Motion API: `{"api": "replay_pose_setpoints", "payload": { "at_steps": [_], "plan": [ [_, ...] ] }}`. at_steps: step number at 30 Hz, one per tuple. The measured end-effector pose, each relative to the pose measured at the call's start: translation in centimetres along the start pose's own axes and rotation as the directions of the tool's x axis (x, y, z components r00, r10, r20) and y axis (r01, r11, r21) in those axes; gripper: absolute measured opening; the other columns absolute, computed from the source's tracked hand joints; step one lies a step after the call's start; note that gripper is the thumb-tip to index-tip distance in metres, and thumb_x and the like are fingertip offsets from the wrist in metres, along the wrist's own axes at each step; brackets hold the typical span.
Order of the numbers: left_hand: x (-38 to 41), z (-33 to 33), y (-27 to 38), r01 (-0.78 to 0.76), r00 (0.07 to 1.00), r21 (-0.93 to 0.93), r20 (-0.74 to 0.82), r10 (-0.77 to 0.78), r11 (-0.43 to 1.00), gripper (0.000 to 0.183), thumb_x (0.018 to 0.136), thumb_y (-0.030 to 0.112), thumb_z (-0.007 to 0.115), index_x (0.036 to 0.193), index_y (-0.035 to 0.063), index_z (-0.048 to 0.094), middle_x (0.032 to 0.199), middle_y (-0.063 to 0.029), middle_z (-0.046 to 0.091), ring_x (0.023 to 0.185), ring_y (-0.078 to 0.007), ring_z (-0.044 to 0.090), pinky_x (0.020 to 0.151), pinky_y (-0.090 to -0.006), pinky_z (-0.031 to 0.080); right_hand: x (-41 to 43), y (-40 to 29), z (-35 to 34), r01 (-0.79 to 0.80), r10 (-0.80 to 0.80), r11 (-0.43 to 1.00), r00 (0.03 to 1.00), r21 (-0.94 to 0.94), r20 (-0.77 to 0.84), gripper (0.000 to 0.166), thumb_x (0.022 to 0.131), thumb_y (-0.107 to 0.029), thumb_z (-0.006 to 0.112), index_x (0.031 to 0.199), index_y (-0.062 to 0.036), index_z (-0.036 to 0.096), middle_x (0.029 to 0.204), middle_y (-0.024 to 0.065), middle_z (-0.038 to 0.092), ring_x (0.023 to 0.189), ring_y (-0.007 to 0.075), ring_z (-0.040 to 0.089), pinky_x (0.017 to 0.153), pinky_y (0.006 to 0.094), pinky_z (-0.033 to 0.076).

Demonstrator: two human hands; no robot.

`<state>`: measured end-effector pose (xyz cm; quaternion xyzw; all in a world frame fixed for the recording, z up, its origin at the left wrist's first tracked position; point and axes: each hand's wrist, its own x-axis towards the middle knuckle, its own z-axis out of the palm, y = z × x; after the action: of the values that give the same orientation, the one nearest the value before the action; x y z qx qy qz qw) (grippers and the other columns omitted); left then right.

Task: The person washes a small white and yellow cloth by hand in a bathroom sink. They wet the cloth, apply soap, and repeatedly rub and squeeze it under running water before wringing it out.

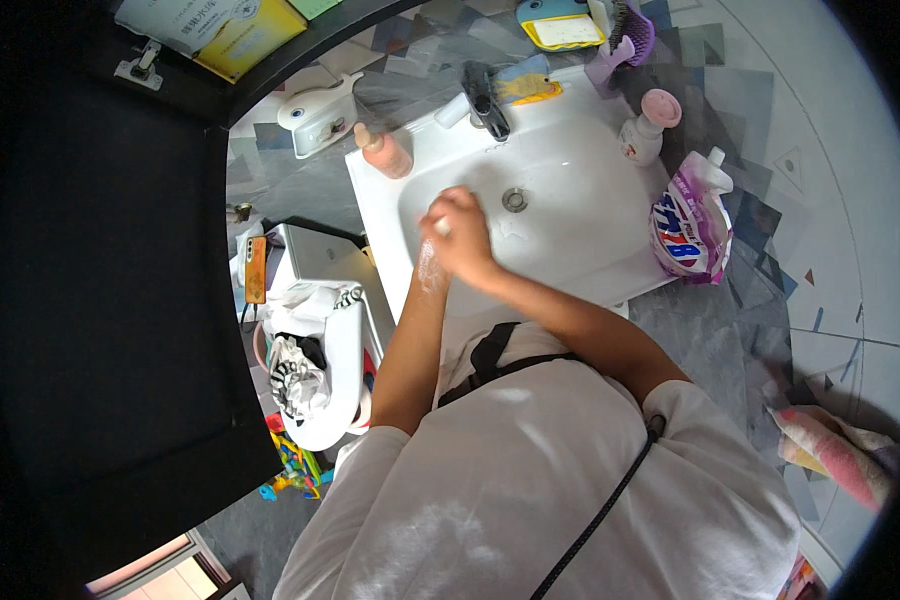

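Over the left side of a white washbasin, my two hands are pressed together. My right hand is curled and lies over my left hand, hiding most of it. A small whitish thing shows between them; whether it is soap or lather I cannot tell. White foam coats my left wrist. The black faucet stands behind the basin's drain. A pink pump bottle is on the basin's back left corner.
At the basin's right are a pink-topped pump bottle and a purple detergent pouch. Farther back sit a soap dish and purple hairbrush. Left are a whale-shaped holder, a phone, piled clothes and a dark cabinet door.
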<state>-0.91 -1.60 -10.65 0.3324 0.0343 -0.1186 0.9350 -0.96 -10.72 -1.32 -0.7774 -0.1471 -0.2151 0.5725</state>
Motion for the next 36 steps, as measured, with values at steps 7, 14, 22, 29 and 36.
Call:
{"api": "replay_pose_setpoints", "payload": {
  "at_steps": [7, 14, 22, 29, 36],
  "plan": [
    [2.0, 3.3, 3.6, 0.356, 0.934, -0.350, 0.157, -0.321, 0.866, 0.031, 0.085, 0.028, 0.054, 0.059, 0.0121, 0.048, 0.068, -0.0029, 0.048, 0.062, -0.0167, 0.046, 0.056, -0.0292, 0.039, -2.6, -2.6, -1.3, 0.404, -0.388, 0.915, 0.881, -0.005, 0.270, 0.012, 0.066, -0.016, 0.067, 0.065, -0.0078, 0.059, 0.078, 0.0069, 0.052, 0.081, 0.0268, 0.050, 0.071, 0.0386, 0.040],
    [-0.6, 6.6, 0.7, 0.066, 0.946, -0.043, -0.314, -0.076, 0.997, 0.018, 0.090, 0.023, 0.045, 0.093, 0.0070, 0.052, 0.082, -0.0057, 0.059, 0.072, -0.0155, 0.060, 0.060, -0.0256, 0.053, 0.1, 5.2, -0.7, 0.011, -0.015, 0.999, 0.994, 0.037, 0.112, 0.012, 0.073, -0.016, 0.060, 0.069, -0.0052, 0.060, 0.073, 0.0107, 0.054, 0.070, 0.0304, 0.054, 0.062, 0.0398, 0.044],
    [-0.4, 5.8, -0.2, 0.189, 0.919, 0.085, -0.366, -0.146, 0.978, 0.026, 0.090, 0.029, 0.043, 0.101, 0.0080, 0.053, 0.090, -0.0037, 0.059, 0.076, -0.0148, 0.058, 0.063, -0.0286, 0.050, 0.2, 13.3, 0.0, -0.848, 0.854, 0.364, 0.469, 0.386, 0.224, 0.034, 0.088, -0.033, 0.052, 0.074, -0.0017, 0.056, 0.064, 0.0041, 0.057, 0.054, 0.0151, 0.052, 0.050, 0.0304, 0.041],
    [-0.2, 5.1, 1.0, 0.425, 0.610, -0.286, -0.610, -0.505, 0.859, 0.050, 0.084, 0.050, 0.044, 0.115, 0.0117, 0.048, 0.103, -0.0045, 0.058, 0.092, -0.0217, 0.055, 0.079, -0.0422, 0.045, -0.4, 8.9, 0.4, -0.809, 0.799, 0.565, 0.586, 0.164, 0.137, 0.030, 0.087, -0.030, 0.053, 0.076, -0.0029, 0.059, 0.087, 0.0094, 0.056, 0.074, 0.0217, 0.056, 0.062, 0.0346, 0.043],
    [0.6, 1.3, 2.1, -0.004, 0.997, -0.387, -0.068, -0.024, 0.922, 0.025, 0.084, 0.034, 0.057, 0.089, 0.0091, 0.055, 0.087, -0.0058, 0.058, 0.085, -0.0217, 0.056, 0.069, -0.0273, 0.049, -3.7, -3.3, -0.7, 0.257, -0.254, 0.965, 0.892, 0.045, 0.374, 0.021, 0.075, -0.026, 0.063, 0.066, -0.0073, 0.062, 0.081, 0.0042, 0.048, 0.084, 0.0229, 0.047, 0.074, 0.0381, 0.038]
  ]
}}
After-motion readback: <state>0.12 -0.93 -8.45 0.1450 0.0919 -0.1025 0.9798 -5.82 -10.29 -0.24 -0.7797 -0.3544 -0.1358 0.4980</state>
